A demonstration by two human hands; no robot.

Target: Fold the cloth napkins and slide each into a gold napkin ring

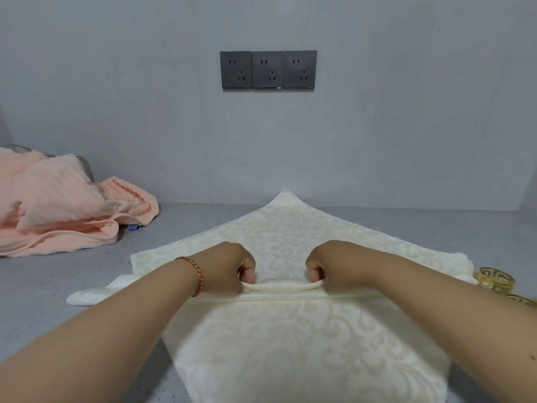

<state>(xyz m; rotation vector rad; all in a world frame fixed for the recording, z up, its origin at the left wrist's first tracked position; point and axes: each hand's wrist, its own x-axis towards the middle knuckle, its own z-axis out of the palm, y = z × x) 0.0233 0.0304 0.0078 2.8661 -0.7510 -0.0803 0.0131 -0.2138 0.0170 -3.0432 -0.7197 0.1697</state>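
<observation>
Over at nine o'clock a heap of peach towels (58, 205) lies on the grey surface (37, 289), with a small blue clip (132, 227) poking out at its near edge. In the middle, a cream napkin (290, 353) with a scroll pattern is spread corner-on, its far point toward twelve o'clock by the wall. The left hand (229, 269), a braided orange bracelet (195, 274) on its wrist, has its grip pinched on a raised pleat running across the napkin's middle. The right hand (328, 266) pinches the same pleat just beside it, fingers curled under. At three o'clock a gold ring (494, 282) sits touching the napkin's right corner, and what looks like a second ring (521, 300) shows just nearer, partly behind the forearm. Three dark sockets (268, 69) sit on the wall at twelve o'clock.
</observation>
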